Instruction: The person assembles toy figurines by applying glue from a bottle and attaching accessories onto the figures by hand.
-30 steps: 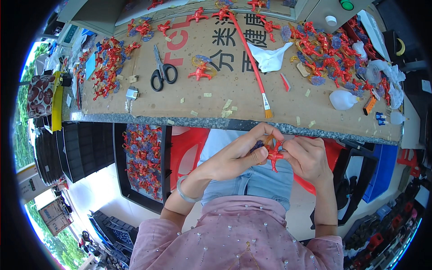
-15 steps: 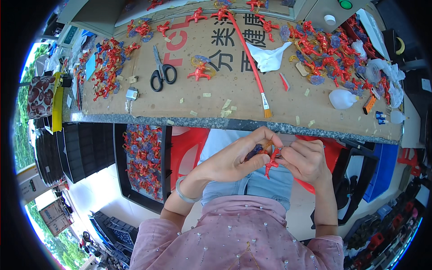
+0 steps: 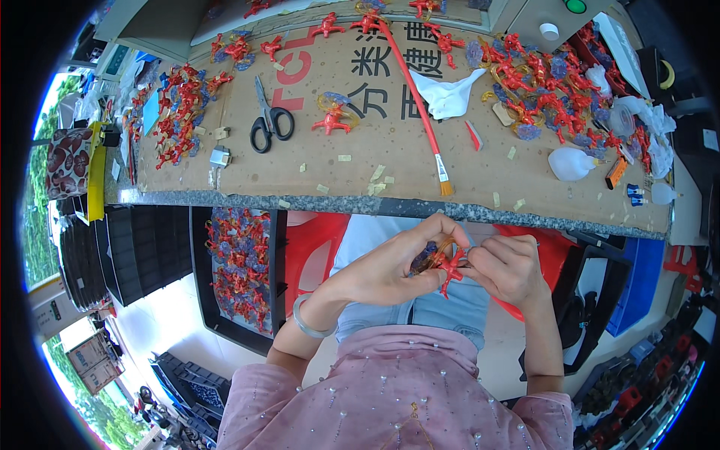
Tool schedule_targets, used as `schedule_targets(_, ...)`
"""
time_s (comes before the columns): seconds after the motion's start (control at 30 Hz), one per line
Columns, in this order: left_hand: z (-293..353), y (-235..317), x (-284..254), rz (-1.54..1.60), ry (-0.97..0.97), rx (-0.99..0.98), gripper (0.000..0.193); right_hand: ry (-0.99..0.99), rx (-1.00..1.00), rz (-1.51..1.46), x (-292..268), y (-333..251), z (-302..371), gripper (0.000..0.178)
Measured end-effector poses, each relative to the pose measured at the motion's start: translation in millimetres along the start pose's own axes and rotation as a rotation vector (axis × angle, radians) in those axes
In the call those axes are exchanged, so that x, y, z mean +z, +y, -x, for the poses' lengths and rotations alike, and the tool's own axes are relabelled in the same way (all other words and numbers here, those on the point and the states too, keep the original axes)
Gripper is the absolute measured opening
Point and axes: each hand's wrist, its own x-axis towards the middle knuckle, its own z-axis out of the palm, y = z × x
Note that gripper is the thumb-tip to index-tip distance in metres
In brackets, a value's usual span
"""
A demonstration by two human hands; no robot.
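Note:
Over my lap, just below the table's front edge, my left hand (image 3: 397, 266) is closed around a small red plastic figure (image 3: 451, 271) with clear orange and purple parts. My right hand (image 3: 510, 266) pinches at the figure's right side, thumb and forefinger together; whether it grips the figure itself or a tiny piece is hidden. On the table beyond lies a similar figure (image 3: 332, 120) with an orange ring. Black-handled scissors (image 3: 271, 124) lie to its left, and a long red-handled brush (image 3: 426, 112) to its right.
Heaps of red figures lie at the table's left (image 3: 180, 112) and right (image 3: 540, 94). A white cloth (image 3: 450, 94), a squeeze bottle (image 3: 571, 164) and an orange lighter (image 3: 616, 173) are on the cardboard. Left of my lap, a black tray (image 3: 280, 247) holds many figures. The stone table edge (image 3: 360, 205) runs ahead.
The red figure has turned slightly in my fingers, showing more of its body. My left thumb has shifted a little; both hands otherwise keep their place.

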Motion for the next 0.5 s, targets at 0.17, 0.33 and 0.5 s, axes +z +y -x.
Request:
schedule_targets(0.17, -1.1, 2.2, 2.5, 0.006, 0.026, 0.013, 0.036, -0.003, 0.089, -0.014, 1.3, -2.4, -0.8, 0.034)
schedule_targets(0.33, -2.0, 2.0, 3.7, -0.044, 0.055, -0.015, 0.037, -0.007, 0.108, 0.002, 1.1, -2.5, 1.1, 0.034)
schedule_targets(0.5, -3.5, 1.4, 4.6, 0.016, 0.033, -0.038, 0.037, -0.016, 0.053, 0.038, -0.4, 2.0, 4.4, 0.034)
